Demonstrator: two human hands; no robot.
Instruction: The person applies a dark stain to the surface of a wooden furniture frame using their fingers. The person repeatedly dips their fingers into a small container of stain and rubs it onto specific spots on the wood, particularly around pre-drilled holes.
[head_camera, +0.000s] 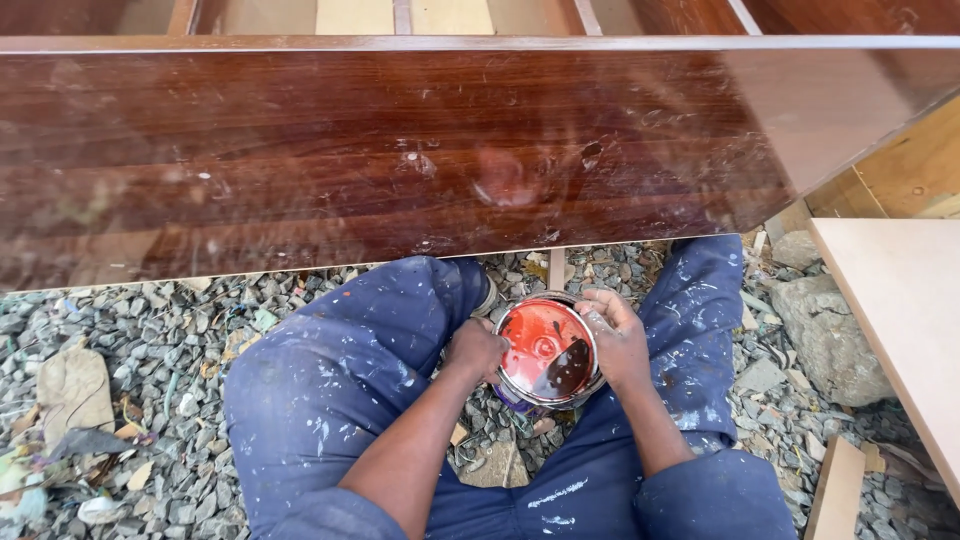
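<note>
A round metal tin (547, 352) is held between the two hands, low in the middle of the view and between the knees of a person seated on gravel (170, 350). The tin is seen from above; its round top face is coated in red, with a dark brown smear near the lower right edge, and whether that face is a lid or the liquid inside cannot be told. The left hand (476, 350) is closed against the left side of the tin, the fingers curled round its rim. The right hand (617, 338) is clasped on the right side, with the fingertips laid over the upper right of the rim. Both forearms are bare, and the legs are covered by blue overalls (340, 370) speckled with pale paint. Just above the tin, a long wooden panel (400, 150) with a glossy, dark reddish-brown finish is stretched across the whole width of the view; pale flecks are scattered over its surface and a faint reddish reflection is seen in it above the tin. At the right edge a pale unfinished board (900, 300) is seen, with a grey rock (825, 335) just beside it and a small offcut of wood (838, 490) below. Scraps of litter are scattered over the gravel at the left.
</note>
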